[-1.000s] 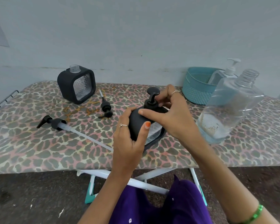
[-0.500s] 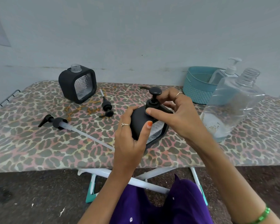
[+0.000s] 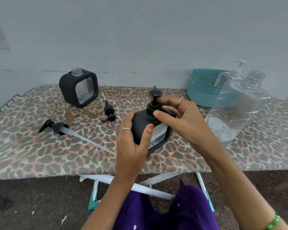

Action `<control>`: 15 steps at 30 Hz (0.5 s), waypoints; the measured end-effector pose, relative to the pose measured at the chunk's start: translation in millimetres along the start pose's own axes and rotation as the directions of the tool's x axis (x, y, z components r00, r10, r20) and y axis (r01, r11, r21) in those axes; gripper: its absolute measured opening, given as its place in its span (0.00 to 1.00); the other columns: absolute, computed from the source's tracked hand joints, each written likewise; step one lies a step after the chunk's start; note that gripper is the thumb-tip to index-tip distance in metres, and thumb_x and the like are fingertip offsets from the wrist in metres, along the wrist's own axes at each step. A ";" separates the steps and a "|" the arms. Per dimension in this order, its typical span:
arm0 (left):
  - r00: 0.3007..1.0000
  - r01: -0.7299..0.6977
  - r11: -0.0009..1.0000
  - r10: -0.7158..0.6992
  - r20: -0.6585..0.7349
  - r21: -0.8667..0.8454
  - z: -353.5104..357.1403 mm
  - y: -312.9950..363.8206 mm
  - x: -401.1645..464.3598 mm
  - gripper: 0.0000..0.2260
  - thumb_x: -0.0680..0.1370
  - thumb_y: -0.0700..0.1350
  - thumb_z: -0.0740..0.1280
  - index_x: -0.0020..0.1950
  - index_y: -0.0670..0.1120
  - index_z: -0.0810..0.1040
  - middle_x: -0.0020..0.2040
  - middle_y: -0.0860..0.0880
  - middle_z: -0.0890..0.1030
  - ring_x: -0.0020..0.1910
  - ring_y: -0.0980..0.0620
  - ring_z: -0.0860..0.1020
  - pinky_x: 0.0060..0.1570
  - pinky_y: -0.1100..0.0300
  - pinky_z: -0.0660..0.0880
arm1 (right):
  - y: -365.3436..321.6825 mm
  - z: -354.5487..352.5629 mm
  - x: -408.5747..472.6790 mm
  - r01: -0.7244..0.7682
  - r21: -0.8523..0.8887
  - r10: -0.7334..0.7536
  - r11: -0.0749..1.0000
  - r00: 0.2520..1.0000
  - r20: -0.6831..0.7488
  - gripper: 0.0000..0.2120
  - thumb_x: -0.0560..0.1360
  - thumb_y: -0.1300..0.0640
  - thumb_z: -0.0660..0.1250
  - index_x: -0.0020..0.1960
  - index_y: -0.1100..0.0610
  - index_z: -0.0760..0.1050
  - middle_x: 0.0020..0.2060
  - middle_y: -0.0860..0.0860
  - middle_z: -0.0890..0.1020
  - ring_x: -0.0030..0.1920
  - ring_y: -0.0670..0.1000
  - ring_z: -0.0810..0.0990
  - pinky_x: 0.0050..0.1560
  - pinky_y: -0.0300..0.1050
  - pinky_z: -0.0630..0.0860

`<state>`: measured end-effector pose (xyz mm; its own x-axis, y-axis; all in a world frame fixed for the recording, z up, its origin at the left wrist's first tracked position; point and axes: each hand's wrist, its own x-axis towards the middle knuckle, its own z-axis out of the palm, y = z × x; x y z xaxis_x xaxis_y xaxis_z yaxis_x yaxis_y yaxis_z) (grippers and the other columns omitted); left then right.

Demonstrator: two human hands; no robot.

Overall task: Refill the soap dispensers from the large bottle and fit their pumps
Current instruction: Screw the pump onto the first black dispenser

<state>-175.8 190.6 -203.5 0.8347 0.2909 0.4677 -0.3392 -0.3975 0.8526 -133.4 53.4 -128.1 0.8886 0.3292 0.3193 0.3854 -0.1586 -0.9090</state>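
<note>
While the black dispenser (image 3: 150, 130) is gripped at its side by the curled left hand (image 3: 133, 143), thumb laid across its clear patterned front, the collar of its black pump (image 3: 154, 103) is pinched by the right hand (image 3: 181, 120). The dispenser is tilted on the leopard-print board (image 3: 40, 155). Compared with a second ago, the pump head has been turned. Beyond the left hand, a second dispenser (image 3: 78, 87) stands uncapped, with two loose pumps nearer. Just right of the right hand, the large clear bottle (image 3: 239, 105) is seen.
</note>
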 end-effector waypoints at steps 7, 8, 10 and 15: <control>1.000 0.012 1.000 -0.012 -0.008 -0.007 0.3 0.8 -0.7 0.35 0.76 0.67 0.58 0.73 0.43 0.67 0.60 0.43 0.78 0.56 0.44 0.78 0.52 0.49 0.79 | 1.0 9.5 1.9 0.006 -0.082 -0.015 0.997 0.995 -0.099 0.13 0.67 0.50 0.74 0.48 0.50 0.76 0.49 0.45 0.82 0.56 0.44 0.79 0.65 0.55 0.70; 1.000 0.009 1.000 -0.009 -0.011 -0.006 0.4 1.1 -0.7 0.36 0.76 0.68 0.57 0.73 0.43 0.67 0.60 0.43 0.78 0.56 0.43 0.78 0.53 0.46 0.78 | 0.1 7.0 2.3 0.007 -0.088 -0.012 0.996 0.998 -0.063 0.13 0.69 0.50 0.72 0.52 0.51 0.77 0.51 0.44 0.82 0.58 0.43 0.78 0.66 0.50 0.70; 1.000 0.008 1.000 -0.009 -0.015 -0.005 0.7 0.1 -0.5 0.38 0.76 0.70 0.56 0.73 0.43 0.66 0.61 0.41 0.78 0.59 0.41 0.78 0.54 0.41 0.77 | -1.0 -0.9 2.3 0.001 -0.022 -0.001 1.000 0.999 0.044 0.16 0.72 0.54 0.68 0.59 0.54 0.77 0.56 0.45 0.82 0.61 0.42 0.77 0.63 0.38 0.70; 1.000 0.012 1.000 -0.012 -0.012 -0.003 0.0 -1.0 -1.1 0.37 0.76 0.70 0.56 0.73 0.44 0.66 0.62 0.41 0.77 0.60 0.40 0.77 0.56 0.40 0.76 | 1.1 -6.3 2.7 -0.022 0.128 0.012 0.992 0.997 0.074 0.14 0.72 0.68 0.70 0.57 0.61 0.79 0.53 0.51 0.84 0.56 0.46 0.81 0.58 0.38 0.74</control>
<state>-176.4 190.6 -204.9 0.8334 0.3057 0.4604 -0.3307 -0.3917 0.8586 -129.0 48.3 -126.5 0.8723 0.3955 0.2874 0.3310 -0.0451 -0.9426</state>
